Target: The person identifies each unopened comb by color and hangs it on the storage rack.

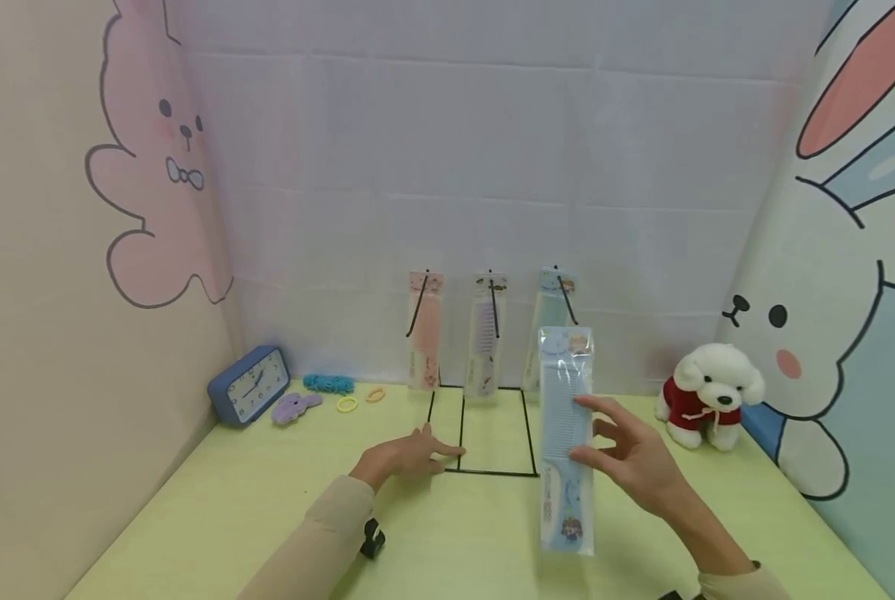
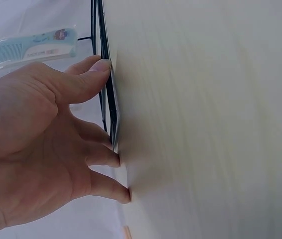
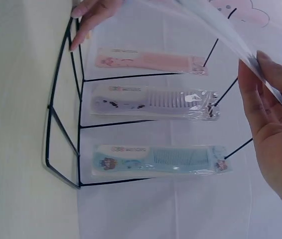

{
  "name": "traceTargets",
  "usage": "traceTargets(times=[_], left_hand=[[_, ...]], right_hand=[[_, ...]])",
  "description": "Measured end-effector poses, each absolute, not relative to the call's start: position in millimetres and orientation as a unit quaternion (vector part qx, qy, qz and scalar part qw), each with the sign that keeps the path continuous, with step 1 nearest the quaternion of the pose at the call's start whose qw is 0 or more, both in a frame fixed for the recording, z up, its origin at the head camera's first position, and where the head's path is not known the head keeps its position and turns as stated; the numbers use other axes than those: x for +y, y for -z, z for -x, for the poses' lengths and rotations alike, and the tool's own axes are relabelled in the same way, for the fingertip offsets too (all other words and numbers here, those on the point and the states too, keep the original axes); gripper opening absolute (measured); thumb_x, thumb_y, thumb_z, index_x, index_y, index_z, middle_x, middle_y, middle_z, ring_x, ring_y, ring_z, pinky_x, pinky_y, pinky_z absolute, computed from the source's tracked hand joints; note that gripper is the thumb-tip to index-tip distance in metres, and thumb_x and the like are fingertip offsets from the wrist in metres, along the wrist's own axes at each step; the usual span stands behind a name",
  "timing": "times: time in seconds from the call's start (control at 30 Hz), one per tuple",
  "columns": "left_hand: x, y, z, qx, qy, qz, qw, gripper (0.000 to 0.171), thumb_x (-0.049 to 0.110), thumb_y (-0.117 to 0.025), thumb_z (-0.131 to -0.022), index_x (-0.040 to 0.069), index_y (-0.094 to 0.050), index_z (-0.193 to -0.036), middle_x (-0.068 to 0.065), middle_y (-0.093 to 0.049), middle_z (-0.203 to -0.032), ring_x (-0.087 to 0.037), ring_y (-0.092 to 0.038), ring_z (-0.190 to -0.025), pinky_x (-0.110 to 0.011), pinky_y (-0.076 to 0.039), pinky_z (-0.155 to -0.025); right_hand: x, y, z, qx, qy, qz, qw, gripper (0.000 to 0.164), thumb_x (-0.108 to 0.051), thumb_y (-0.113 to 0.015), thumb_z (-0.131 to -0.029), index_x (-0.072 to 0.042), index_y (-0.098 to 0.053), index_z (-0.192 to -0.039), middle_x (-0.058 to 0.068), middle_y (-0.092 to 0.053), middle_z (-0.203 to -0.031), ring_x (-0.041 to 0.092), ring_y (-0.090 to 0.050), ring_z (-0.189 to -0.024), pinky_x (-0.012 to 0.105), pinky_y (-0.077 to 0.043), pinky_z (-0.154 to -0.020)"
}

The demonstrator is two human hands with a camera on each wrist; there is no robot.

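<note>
My right hand (image 1: 635, 454) pinches a packaged blue comb (image 1: 565, 433) by its right edge between thumb and fingers. The pack hangs upright above the table, in front of a black wire display rack (image 1: 532, 433). My left hand (image 1: 406, 457) reaches low to the rack's base; its thumb (image 2: 98, 72) touches the black wire, while the other spread fingertips meet the table. On the rack's hooks hang a pink packaged comb (image 3: 151, 60), a purple packaged comb (image 3: 151, 103) and a blue-green packaged comb (image 3: 156, 159).
Left on the table stand a blue alarm clock (image 1: 251, 387), a purple hair tie (image 1: 295, 407), a turquoise coil (image 1: 328, 383), a yellow ring (image 1: 347, 405) and an orange ring (image 1: 376, 395). At right sits a white plush dog (image 1: 712, 398). A pale curtain (image 1: 492, 150) hangs behind.
</note>
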State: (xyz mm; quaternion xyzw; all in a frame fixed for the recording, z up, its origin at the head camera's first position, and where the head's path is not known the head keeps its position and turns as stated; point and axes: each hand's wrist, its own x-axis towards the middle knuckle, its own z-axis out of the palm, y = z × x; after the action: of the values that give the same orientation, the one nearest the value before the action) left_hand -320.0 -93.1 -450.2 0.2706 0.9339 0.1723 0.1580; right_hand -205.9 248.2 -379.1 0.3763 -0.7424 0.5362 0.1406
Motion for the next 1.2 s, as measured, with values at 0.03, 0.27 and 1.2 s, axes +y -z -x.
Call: traceTargets(times=[0.03,0.27,1.2], left_hand=[[-93,451,320,0.934,-0.170,-0.271,0.157,0.043,0.021,-0.057,-0.103,0.035,-0.056,-0.144,-0.035,-0.014,-0.158,-0.052,-0.013,-0.145,-0.064,-0.026,-0.111],[-94,453,323,0.935,-0.168,-0.270,0.159,0.043,0.022,-0.057,-0.103,0.036,-0.055,-0.144,-0.035,-0.013,-0.158,-0.053,-0.013,-0.145,-0.064,-0.026,-0.111],[-94,454,323,0.933,-0.176,-0.268,0.163,0.043,0.023,-0.057,-0.103,0.036,-0.056,-0.144,-0.034,-0.013,-0.159,-0.052,-0.011,-0.146,-0.065,-0.022,-0.112]], right_hand=[[249,376,205,-0.743,-0.533,-0.372,0.158,0.064,0.017,-0.067,-0.086,0.002,-0.044,-0.144,0.000,-0.053,-0.131,0.015,-0.068,-0.097,0.034,-0.059,-0.072],[250,367,206,-0.771,-0.513,-0.333,0.178,0.065,0.013,-0.070,-0.086,0.000,-0.045,-0.144,0.012,-0.055,-0.130,0.012,-0.068,-0.098,0.033,-0.059,-0.071],[245,353,338,-0.830,-0.498,-0.131,0.215,0.043,-0.009,-0.072,-0.093,0.002,-0.057,-0.132,0.025,-0.061,-0.123,0.026,-0.069,-0.092,0.032,-0.057,-0.073]])
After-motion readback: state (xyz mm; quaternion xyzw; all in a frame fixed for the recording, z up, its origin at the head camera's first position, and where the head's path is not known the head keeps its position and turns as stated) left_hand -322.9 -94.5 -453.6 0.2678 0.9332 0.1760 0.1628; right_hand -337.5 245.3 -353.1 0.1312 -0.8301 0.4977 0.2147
